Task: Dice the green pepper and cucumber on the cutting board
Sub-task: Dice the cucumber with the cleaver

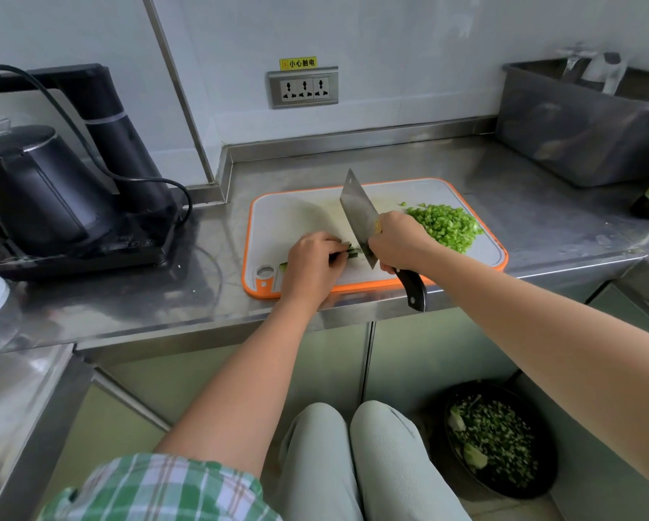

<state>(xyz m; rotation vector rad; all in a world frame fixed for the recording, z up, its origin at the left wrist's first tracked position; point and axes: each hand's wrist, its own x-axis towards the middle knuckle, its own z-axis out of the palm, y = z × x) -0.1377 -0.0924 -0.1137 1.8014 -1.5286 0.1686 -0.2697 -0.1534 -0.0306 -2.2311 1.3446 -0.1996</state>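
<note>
The orange-rimmed cutting board [296,212] is lying along the front edge of the steel worktop [522,204], its front rim almost flush with that edge. The board's back-left part is sitting bare, and open steel is running behind it to the raised back edge and on the right toward the metal tub [578,137] in the back-right corner. On the left, a strip of worktop is separating the board from the black kettle base [90,253].

The right hand [398,246] is gripping the cleaver [356,212] where blade meets handle. The blade is tilting up toward the back, its heel is touching the board near the front edge, and the dark handle end is overhanging the worktop's front edge. The left hand [311,265], just left of the blade, is curling its fingertips over a dark green strip [353,251] and holding it down on the board's front-middle part. Whether this is pepper or cucumber I cannot tell.

A pile of green dice [446,223], small, pale and fairly even, is heaping at the board's right edge.
</note>
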